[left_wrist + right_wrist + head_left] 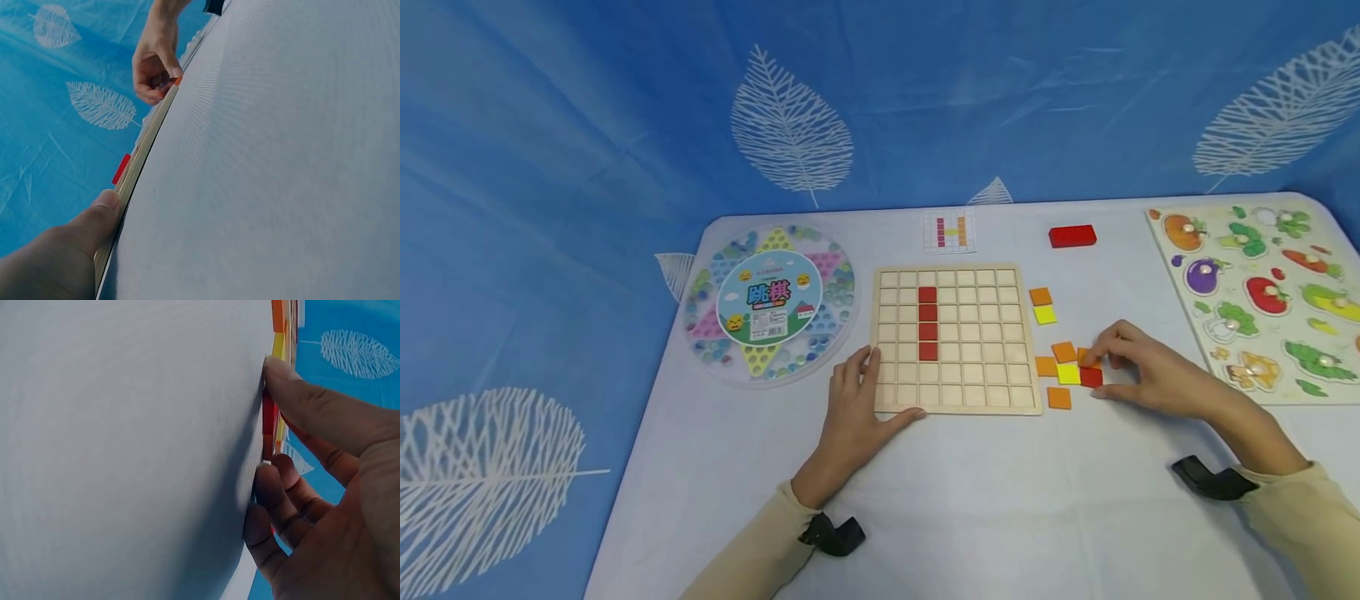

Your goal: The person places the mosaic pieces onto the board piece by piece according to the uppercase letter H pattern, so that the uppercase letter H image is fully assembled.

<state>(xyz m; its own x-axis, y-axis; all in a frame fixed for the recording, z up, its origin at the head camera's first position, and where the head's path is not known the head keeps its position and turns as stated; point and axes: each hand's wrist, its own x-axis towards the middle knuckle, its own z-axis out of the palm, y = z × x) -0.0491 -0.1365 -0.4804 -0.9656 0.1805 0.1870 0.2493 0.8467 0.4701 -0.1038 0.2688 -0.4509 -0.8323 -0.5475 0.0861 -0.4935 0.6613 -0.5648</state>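
A square wooden grid board (958, 375) lies on the white table, with a column of several red tiles (928, 313) in its cells. My left hand (853, 408) rests at the board's near left corner, fingers along the left side and thumb on the front edge. Right of the board lie loose orange tiles (1060, 398), yellow tiles (1068, 374) and one red tile (1092, 377). My right hand (1138, 371) pinches that red tile between thumb and index finger, down at the table. Its index fingertip partly covers an orange tile (1084, 357) beside the red one.
A small pattern card (949, 231) lies behind the board, a red block (1072, 237) to its right. Left of the board sits a round boxed game (827, 342). A vegetable peg puzzle (1217, 292) occupies the table's right side. Blue leaf-patterned cloth (910, 108) hangs behind.
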